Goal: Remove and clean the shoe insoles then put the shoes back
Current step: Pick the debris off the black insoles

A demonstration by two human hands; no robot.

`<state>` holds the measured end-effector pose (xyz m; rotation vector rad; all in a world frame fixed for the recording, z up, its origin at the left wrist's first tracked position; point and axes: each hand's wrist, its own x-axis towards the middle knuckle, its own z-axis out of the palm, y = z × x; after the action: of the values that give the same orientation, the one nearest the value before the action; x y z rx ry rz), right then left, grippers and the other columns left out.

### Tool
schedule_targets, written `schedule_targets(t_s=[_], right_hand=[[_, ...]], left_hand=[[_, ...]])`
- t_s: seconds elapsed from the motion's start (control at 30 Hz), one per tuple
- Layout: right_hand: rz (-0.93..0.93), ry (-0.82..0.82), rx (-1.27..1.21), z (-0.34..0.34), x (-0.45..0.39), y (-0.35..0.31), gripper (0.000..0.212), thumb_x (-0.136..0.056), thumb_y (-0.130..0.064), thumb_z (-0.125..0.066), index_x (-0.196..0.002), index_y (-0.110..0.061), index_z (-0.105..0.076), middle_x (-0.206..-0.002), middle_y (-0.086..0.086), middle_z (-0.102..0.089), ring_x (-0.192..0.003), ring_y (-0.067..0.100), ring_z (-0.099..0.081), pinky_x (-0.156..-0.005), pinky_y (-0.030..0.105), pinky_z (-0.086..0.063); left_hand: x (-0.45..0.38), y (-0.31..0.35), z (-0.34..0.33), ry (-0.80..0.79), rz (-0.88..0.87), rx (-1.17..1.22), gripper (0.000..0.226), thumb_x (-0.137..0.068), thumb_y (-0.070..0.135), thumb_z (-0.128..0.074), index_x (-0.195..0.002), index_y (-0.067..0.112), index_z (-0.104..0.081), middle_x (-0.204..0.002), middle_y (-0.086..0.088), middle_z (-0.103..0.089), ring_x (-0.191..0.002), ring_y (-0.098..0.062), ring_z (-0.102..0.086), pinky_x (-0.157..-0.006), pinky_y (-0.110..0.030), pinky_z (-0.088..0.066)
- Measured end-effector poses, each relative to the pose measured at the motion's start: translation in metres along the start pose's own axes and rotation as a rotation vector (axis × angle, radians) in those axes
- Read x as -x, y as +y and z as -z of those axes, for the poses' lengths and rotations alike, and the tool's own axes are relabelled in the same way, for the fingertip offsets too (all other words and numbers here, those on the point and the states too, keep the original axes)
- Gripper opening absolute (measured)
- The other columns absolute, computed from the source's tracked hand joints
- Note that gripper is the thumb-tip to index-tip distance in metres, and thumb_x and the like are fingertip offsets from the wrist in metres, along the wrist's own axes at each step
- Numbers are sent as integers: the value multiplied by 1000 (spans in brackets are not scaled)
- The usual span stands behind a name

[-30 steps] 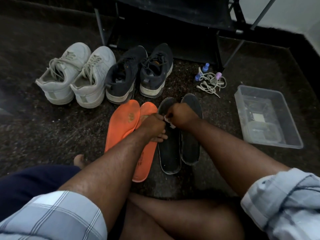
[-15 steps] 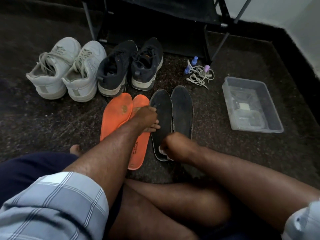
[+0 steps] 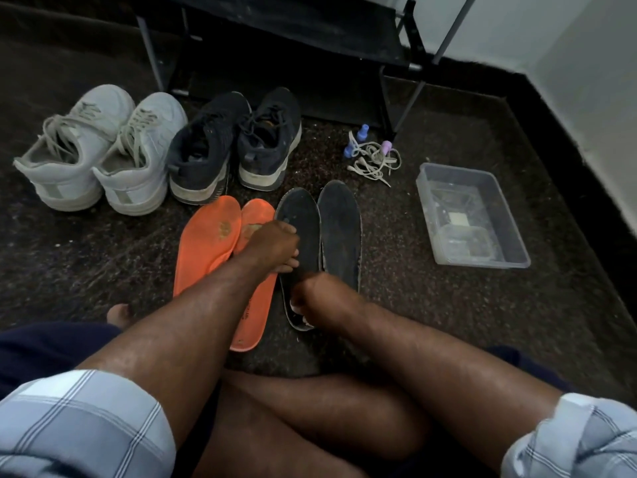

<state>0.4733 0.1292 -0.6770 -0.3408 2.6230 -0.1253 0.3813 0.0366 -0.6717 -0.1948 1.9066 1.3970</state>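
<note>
Right hand (image 3: 320, 298) lower, white wipe (image 3: 299, 313) half-hidden

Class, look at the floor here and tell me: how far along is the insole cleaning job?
Done: all four insoles are out, the orange pair and the black pair lying before the white shoes and dark shoes. In hand: the left hand steadies the nearer black insole while the right hand rubs its heel with something white. Left: finishing, refitting insoles, putting shoes on the rack.
</note>
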Motion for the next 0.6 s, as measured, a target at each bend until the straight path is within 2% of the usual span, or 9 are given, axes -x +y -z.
schedule_targets(t_s=[0.1,0.23,0.3,0.4,0.43,0.53,0.6], right_hand=[[15,-10,-41,-1,2,1,9,-85,-12,-62,-83,-6,-69,-92,11,-67,-83,27,-64,-61,28,-32],[-61,59,-35,3,6,6,15,-88,-14,-61,-98,-6,-68,-101,12,-64,-87,29,-65,-63,29,-37],[-105,37,-9,6,8,7,19,-88,-15,-61,-103,-6,-66,-102,14,-66,-89,30,-65,-63,29,-38],[-10,-119,-2,2,11,2,15,-82,-15,-68,-94,-7,-72,-93,10,-71,-85,26,-66,-66,31,-48],[-17,-107,-61,2,12,2,14,-82,-16,-68,-92,-9,-74,-92,8,-72,-84,25,-67,-69,32,-51],[-150,130,-353,16,16,22,11,-80,-20,-67,-87,-15,-75,-89,2,-73,-82,19,-68,-72,32,-54],[-282,265,-642,31,26,45,10,-79,-17,-69,-88,-20,-71,-84,-4,-71,-77,13,-65,-72,33,-54]], left_hand=[[6,-3,-9,-84,51,-17,20,-100,16,-49,-117,19,-59,-82,-7,-61,-66,-16,-59,-52,-22,-51],[1,-11,-11,-128,56,-69,25,-100,13,-45,-121,21,-56,-89,-8,-59,-75,-19,-59,-75,-35,-54],[0,-11,-11,-127,62,-70,24,-101,15,-44,-121,23,-55,-92,-9,-60,-78,-22,-62,-85,-41,-54],[0,-12,-10,-130,66,-63,25,-101,16,-44,-122,22,-55,-91,-10,-61,-77,-23,-63,-80,-37,-55],[1,-12,-10,-133,60,-57,24,-100,16,-45,-122,22,-55,-91,-10,-61,-76,-23,-63,-78,-36,-54],[8,-13,-7,-165,39,-46,20,-100,18,-47,-116,21,-59,-96,-10,-65,-79,-23,-65,-83,-37,-55],[13,-9,-4,-155,3,-26,20,-102,19,-46,-117,18,-59,-100,-12,-66,-78,-24,-67,-79,-36,-58]])
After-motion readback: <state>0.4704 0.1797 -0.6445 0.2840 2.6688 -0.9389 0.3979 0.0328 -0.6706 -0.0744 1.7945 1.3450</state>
